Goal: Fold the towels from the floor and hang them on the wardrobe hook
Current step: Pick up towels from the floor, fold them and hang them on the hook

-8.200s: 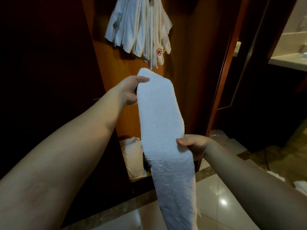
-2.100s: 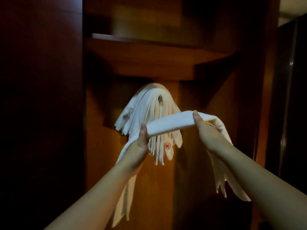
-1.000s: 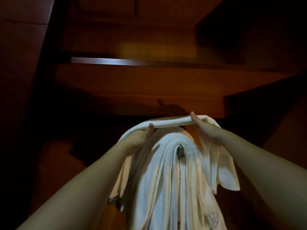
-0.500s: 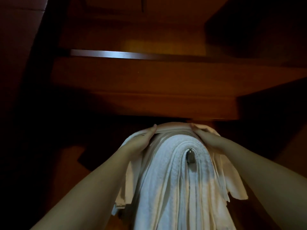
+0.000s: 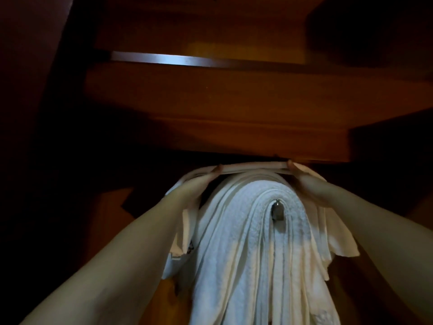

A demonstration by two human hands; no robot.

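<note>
Several folded white towels (image 5: 246,242) hang in a thick bundle over a metal wardrobe hook (image 5: 277,208), whose tip pokes out of their middle. A folded white towel (image 5: 253,168) is stretched flat across the top of the bundle, just under a wooden shelf. My left hand (image 5: 199,181) grips its left part, thumb on top. My right hand (image 5: 307,181) grips its right part. The towel's ends droop down behind both wrists on either side of the bundle.
A wooden shelf (image 5: 234,109) sits close above the towel and hands, with a metal rail (image 5: 168,59) above it. Dark wardrobe walls close in on the left and right. The wardrobe's wooden back panel lies behind the towels.
Both hands have pushed the stretched towel further back over the top of the hanging bundle, toward the wall, and the view has moved closer.
</note>
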